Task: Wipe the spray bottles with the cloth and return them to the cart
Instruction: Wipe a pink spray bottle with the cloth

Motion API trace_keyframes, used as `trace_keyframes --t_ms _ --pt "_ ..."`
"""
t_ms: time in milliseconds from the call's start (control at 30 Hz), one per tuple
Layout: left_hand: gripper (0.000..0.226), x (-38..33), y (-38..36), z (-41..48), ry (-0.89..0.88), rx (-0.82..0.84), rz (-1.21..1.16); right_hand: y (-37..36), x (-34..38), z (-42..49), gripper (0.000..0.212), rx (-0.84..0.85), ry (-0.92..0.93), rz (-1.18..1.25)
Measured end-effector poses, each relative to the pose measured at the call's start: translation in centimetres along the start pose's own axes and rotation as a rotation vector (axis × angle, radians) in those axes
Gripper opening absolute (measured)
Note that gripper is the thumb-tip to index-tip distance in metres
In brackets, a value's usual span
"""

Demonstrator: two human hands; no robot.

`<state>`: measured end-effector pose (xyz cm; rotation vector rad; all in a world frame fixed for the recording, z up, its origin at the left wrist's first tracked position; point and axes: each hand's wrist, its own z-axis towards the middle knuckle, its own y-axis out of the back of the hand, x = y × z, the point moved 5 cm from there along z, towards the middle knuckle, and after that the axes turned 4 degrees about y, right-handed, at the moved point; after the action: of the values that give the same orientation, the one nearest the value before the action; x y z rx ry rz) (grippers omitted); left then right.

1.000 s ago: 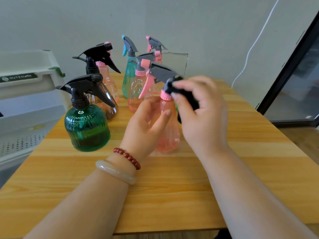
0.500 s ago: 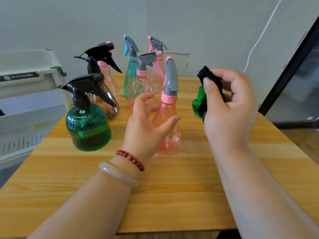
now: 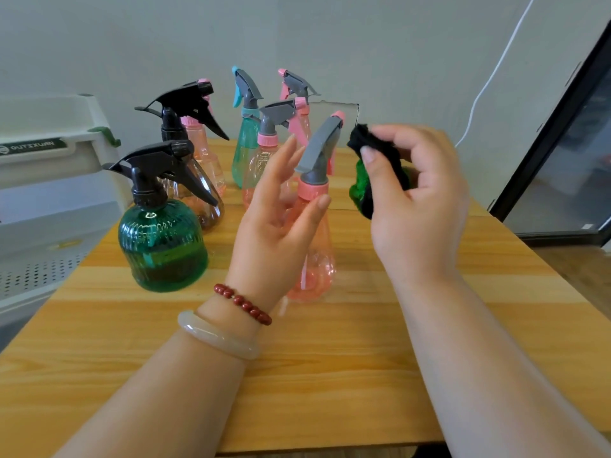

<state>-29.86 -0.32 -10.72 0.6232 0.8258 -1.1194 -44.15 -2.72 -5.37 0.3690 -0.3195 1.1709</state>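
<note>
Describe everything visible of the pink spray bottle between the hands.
The pink spray bottle has a translucent pink plastic body, a pink collar and a grey trigger head tipped pink. It stands upright on the wooden table. The open left hand partly hides it, thumb by the collar; contact unclear. The cloth in the right hand sits beside the head, apart.

Two arms enter from the bottom of the frame, both bare from the frame edge to the fingertips. Left hand (image 3: 274, 226), centre of frame: the wrist carries two items. Nearest the hand is a bead bracelet (image 3: 243, 304), a single strand of round, glossy, dark red beads. Below it in the frame is a bangle (image 3: 215, 337), one thick, smooth ring, milky pale and translucent. Right hand (image 3: 416, 206), centre right: thumbnail rounded, pale finish.
</note>
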Motion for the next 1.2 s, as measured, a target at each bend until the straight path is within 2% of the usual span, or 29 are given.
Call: trace_keyframes --t_ms 100,167,267,400,567,700,767,867,1000,1133,1200 --pt "0.043 0.0 -0.6 0.0 -0.031 0.033 0.016 -0.7 0.1 0.6 0.016 -0.028 -0.008 0.027" --pt "0.038 0.1 -0.5 0.1 -0.024 0.041 -0.018 -1.7 1.1 0.0 0.017 0.014 0.067 0.048" --pt "0.039 0.2 -0.1 0.2 -0.009 0.050 -0.037 -2.4 1.4 -0.6 0.017 0.050 0.177 0.023" --pt "0.041 0.2 -0.5 0.1 0.018 0.073 -0.033 -1.8 -0.6 1.0 0.015 -0.033 0.024 0.070" --pt "0.035 0.2 0.0 0.1 0.018 0.070 -0.039 -2.2 1.4 -0.6 0.016 0.099 0.245 0.047" --pt "0.033 -0.1 -0.2 0.0 0.033 0.064 -0.006 -1.9 -0.3 0.3 0.014 -0.027 0.030 0.099" --pt "0.032 -0.1 -0.3 0.0 0.038 0.058 -0.019 -2.3 0.6 -0.8 0.014 0.017 0.068 0.099" --pt "0.031 -0.5 -0.2 0.0 0.021 0.063 -0.013 -2.6 1.6 -1.7 0.015 0.122 0.240 0.051" --pt "0.035 -0.1 -0.2 -0.2 0.038 0.057 0.025 -2.1 -1.0 -0.2 0.014 0.017 0.045 0.081" --pt "0.036 -0.1 0.0 -0.1 0.019 0.050 0.031 -2.3 0.4 -1.9 0.014 0.120 0.210 0.017" --pt "0.037 -0.2 0.1 -0.1 0.016 0.063 0.039 -2.1 -0.2 -1.3 0.014 0.101 0.183 0.022"
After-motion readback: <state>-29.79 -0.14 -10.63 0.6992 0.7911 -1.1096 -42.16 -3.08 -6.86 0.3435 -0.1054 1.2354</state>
